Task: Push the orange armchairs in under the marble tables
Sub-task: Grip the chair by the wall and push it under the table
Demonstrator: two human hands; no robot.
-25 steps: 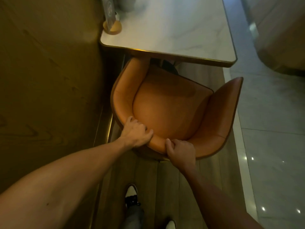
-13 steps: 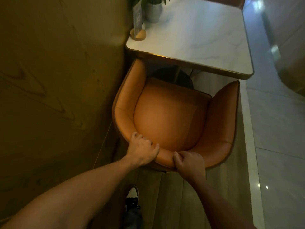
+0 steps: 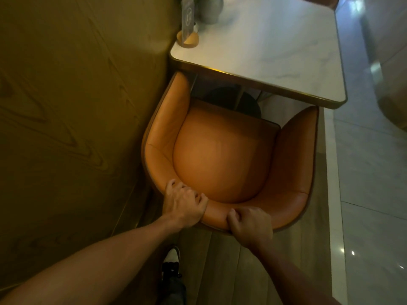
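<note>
Two hands are gripping the backrest rim of an orange armchair [image 3: 222, 159] that is sitting nr a wood-panel wall [image 3: 72, 106] on the left: left hand [image 3: 184, 205] is curling tight over the rim, w/ right hand [image 3: 250, 223] just beside it, fist closing round the same padded edge. Chair is standing in front of the marble table [image 3: 275, 47], seat mostly out, only the left arm tip reaching the table edge. To push well, prob. worth driving straight fwd w/ even pressure, watching the right armrest vs the table's corner.
</note>
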